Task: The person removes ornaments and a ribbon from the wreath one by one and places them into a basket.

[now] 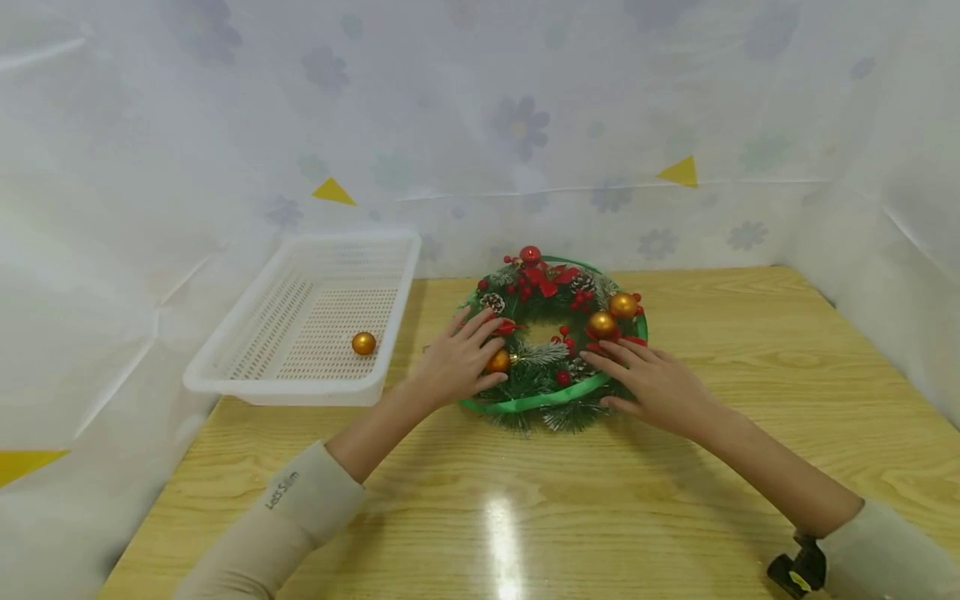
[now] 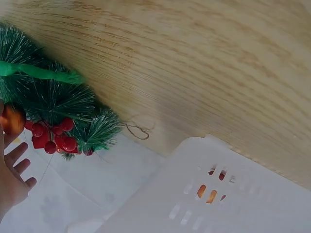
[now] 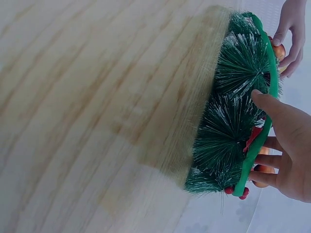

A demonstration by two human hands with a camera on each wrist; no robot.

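Note:
A green Christmas wreath with a green ribbon rim, red berries, pinecones and gold balls lies on the table. At its left side, my left hand has thumb and forefinger on either side of a gold ball ornament; its other fingers spread over the greenery. My right hand holds the wreath's right front edge, with the thumb outside the ribbon and the fingers over the top. Two more gold balls sit just beyond those fingers. The right wrist view shows both hands at the wreath.
Left of the wreath stands a white perforated basket with one gold ball inside. A thin string loop lies between wreath and basket. Behind the wooden table hangs a flower-patterned sheet.

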